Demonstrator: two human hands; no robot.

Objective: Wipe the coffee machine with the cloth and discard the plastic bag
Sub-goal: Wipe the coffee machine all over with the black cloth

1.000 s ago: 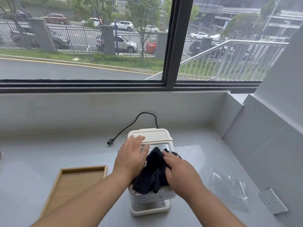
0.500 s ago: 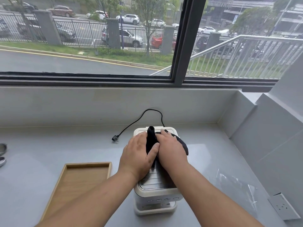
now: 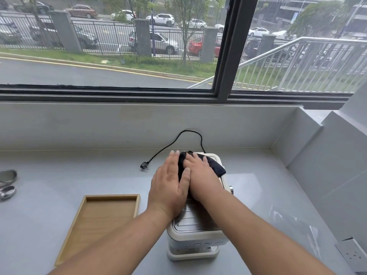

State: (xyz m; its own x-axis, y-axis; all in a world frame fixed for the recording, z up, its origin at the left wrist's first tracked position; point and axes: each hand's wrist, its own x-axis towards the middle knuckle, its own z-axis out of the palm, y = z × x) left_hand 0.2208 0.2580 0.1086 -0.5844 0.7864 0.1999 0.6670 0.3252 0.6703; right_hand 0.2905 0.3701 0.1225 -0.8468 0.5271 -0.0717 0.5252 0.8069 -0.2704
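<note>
Hands flat mid-frame — left hand [image 3: 170,185] braces coffee machine [image 3: 194,231], right hand [image 3: 200,176] presses cloth [image 3: 217,167]. Overlapping, even strokes should clean best.

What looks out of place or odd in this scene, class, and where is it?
The black plug of the coffee machine lies loose on the counter, in no socket. A clear plastic bag lies to the machine's right, not yet discarded.
</note>
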